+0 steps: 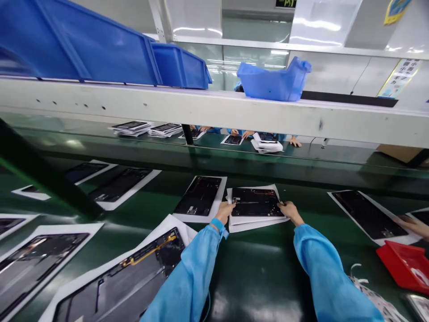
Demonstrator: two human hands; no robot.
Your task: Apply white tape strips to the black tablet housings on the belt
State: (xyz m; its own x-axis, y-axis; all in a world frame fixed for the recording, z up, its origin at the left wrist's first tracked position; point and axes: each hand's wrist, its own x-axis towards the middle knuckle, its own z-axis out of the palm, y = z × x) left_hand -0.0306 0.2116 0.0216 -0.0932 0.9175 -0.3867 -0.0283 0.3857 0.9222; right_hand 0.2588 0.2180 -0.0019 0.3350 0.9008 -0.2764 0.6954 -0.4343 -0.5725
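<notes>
Straight ahead, at twelve o'clock from the wearer, a dark panel (258, 204) is lying on white sheets (248, 225) over the green table (258, 273). The left hand (224, 213) is holding the sheets at the panel's nine o'clock, its fingers narrow and reaching the panel's edge; the right hand (291, 212) is pinching them at three o'clock, just as narrow, though whether it is also gripping the panel I cannot tell. Counting from that panel, a second panel (200, 194) is resting near it at nine, and a third panel (130, 275) is lying at eight, partly hidden by the left sleeve (191, 277). Well apart at three, a fourth panel (370, 214) is resting on paper, with a co-worker's hand (414, 225) reaching its edge. A red bin (404, 266) is sitting at four. Beyond, at twelve, a shelf (214, 109) is carrying a blue bin (273, 82).
</notes>
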